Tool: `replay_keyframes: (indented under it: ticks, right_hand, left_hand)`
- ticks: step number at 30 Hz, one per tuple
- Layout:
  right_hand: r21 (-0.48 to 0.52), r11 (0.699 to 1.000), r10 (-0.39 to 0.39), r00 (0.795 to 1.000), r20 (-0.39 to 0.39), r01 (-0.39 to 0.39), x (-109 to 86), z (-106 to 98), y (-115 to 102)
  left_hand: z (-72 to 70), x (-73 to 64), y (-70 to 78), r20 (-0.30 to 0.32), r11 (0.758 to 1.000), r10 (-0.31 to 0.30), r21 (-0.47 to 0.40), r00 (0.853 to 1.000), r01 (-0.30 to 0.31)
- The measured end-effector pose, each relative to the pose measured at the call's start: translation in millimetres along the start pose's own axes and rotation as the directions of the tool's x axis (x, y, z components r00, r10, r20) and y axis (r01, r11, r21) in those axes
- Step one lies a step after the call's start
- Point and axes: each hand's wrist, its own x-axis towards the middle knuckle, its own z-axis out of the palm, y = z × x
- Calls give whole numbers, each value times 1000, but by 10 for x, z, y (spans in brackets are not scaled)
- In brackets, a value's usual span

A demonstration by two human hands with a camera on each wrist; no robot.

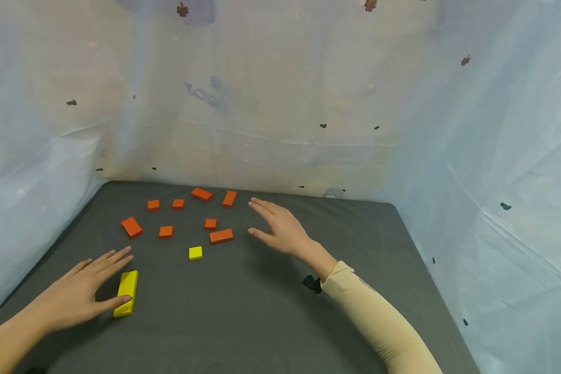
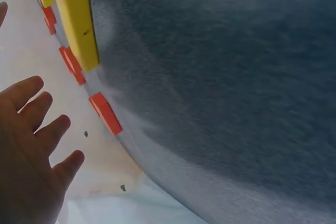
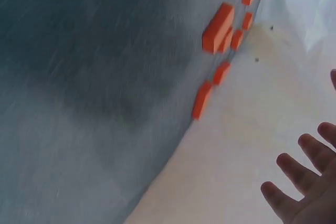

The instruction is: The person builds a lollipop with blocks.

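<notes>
My left hand (image 1: 86,291), fingers spread, is over the near left of the table, its thumb overlapping a long yellow block (image 1: 128,289) in the head view. That block also shows at the top of the left wrist view, apart from the fingers. Right of the orange blocks, my right hand (image 1: 282,227) hovers with straight fingers and holds nothing. The orange block (image 1: 222,236) nearest it lies flat to its left, and another orange block (image 1: 229,199) is further back. Between the hands lies a small yellow square block (image 1: 195,253).
Several more orange blocks, both square and oblong, lie scattered at the back left, among them an oblong one (image 1: 132,227) and a square one (image 1: 165,232). The dark grey table (image 1: 355,239) has pale plastic sheeting (image 1: 280,104) behind it and on both sides.
</notes>
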Motion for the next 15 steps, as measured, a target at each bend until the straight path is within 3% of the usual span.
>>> replay_keyframes:
  ticks: [6, 15]
  right_hand:
    - [35, 999, -30, 995, 100, 27, 167, 254, -193]
    - [126, 992, -31, 971, 239, 0, 361, 526, -443]
  left_hand:
    - [13, -42, 23, 49, 999, -13, -41, 999, 15]
    - [42, -32, 45, 104, 1000, -23, -18, 994, 25]
